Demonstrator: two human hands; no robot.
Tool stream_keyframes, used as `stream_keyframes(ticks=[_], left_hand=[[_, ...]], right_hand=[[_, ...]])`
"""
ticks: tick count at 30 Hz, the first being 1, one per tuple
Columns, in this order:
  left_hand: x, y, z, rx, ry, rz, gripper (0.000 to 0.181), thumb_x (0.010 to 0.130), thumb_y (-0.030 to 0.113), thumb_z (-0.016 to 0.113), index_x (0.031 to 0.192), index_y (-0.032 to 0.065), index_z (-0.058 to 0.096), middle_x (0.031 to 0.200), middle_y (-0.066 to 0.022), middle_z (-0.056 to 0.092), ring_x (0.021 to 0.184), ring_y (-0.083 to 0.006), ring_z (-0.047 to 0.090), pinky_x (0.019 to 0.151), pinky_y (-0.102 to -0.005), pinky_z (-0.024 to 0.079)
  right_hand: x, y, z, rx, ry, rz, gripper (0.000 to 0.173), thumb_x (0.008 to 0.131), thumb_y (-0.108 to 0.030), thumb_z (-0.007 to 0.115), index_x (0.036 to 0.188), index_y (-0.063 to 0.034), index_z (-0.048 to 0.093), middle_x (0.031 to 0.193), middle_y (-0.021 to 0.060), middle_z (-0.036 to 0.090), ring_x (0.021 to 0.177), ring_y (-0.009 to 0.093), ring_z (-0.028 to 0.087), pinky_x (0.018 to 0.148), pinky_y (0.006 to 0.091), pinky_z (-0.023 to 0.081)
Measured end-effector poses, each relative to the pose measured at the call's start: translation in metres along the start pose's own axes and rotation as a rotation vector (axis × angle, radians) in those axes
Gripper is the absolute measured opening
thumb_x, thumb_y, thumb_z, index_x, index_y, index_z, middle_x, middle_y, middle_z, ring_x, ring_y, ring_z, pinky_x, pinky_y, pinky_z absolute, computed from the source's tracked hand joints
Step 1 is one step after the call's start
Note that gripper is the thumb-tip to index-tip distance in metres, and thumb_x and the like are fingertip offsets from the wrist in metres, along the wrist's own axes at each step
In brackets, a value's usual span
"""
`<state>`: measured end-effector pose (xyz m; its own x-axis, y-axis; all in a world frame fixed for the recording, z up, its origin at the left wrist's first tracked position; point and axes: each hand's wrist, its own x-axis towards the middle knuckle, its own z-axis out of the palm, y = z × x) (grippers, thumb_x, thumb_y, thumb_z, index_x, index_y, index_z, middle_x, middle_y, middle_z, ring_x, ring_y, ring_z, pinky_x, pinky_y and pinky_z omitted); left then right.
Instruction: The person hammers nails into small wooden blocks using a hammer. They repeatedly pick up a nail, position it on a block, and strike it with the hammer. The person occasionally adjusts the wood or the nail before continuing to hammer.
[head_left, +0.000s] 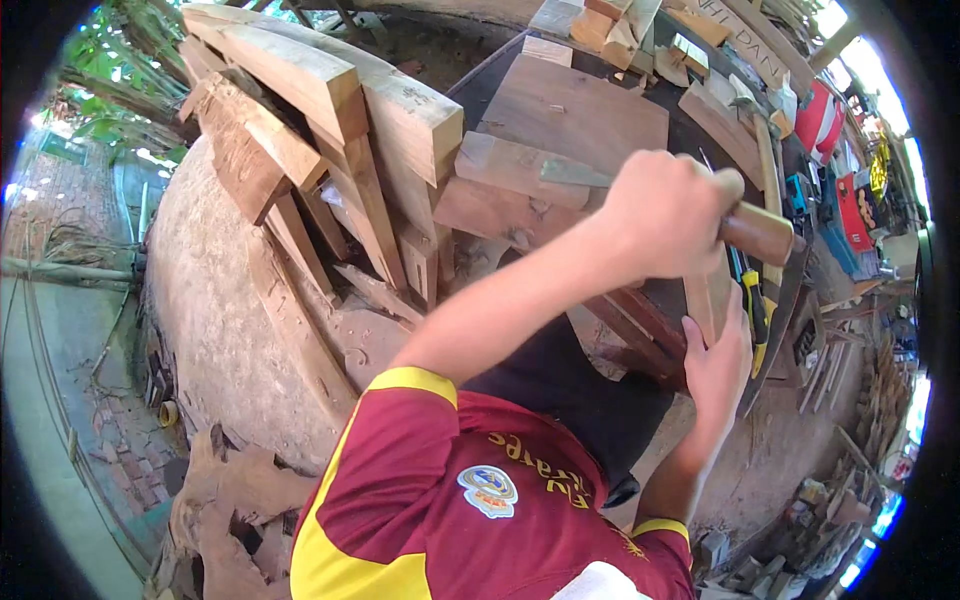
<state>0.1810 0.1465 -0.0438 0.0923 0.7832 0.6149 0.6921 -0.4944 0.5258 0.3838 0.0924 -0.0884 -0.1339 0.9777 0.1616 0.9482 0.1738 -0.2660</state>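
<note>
My left hand (664, 214) is closed around the wooden handle (757, 232) of a tool. A flat metal blade (574, 172) sticks out on the fist's other side, roughly in line with the handle; the fist hides whether they join. Below the fist, my right hand (716, 360) holds the lower part of an upright pale wooden piece (706, 304), thumb on one side and fingers on the other. The fist covers that piece's upper end. A yellow and black handled tool (757, 315) lies just right of my right hand.
Long squared timbers (405, 105) lean at the upper left beside a large pale rounded surface (217, 300). Flat boards (577, 112) lie ahead on a dark worktop. A wooden-handled hammer (766, 165), wood offcuts (619, 41) and red packages (821, 124) crowd the right side.
</note>
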Motion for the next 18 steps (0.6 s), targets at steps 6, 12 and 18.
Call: stream_keyframes(ticks=[6,12,18], left_hand=[[0.005,0.002,-0.009,-0.108,0.055,-0.015,0.023,0.059,0.016,0.069,0.077,0.0081,0.056,0.06,-0.0129,0.059,0.06,-0.0354,0.062,0.054,-0.045,0.049],[0.014,-0.002,-0.017,-0.224,0.098,-0.051,0.024,0.058,0.016,0.07,0.077,0.0086,0.057,0.061,-0.0135,0.06,0.06,-0.0358,0.062,0.054,-0.0453,0.049],[0.018,-0.008,-0.022,-0.284,0.117,-0.08,0.023,0.059,0.016,0.07,0.077,0.0088,0.057,0.061,-0.0136,0.06,0.061,-0.0363,0.062,0.055,-0.0456,0.049]], right_hand=[[0.005,0.0,0.003,-0.027,0.006,0.014,0.071,0.078,-0.008,0.07,0.139,-0.002,0.036,0.127,0.0252,0.05,0.116,0.044,0.049,0.097,0.0466,0.04],[0.006,0.011,0.001,0.195,-0.018,0.103,0.064,0.078,-0.004,0.069,0.136,0.0005,0.043,0.128,0.0216,0.054,0.12,0.034,0.051,0.102,0.0396,0.038],[0.002,0.029,-0.012,0.907,-0.041,0.232,0.056,0.084,-0.007,0.065,0.134,0.0037,0.044,0.124,0.0162,0.058,0.112,0.024,0.058,0.095,0.0331,0.045]])
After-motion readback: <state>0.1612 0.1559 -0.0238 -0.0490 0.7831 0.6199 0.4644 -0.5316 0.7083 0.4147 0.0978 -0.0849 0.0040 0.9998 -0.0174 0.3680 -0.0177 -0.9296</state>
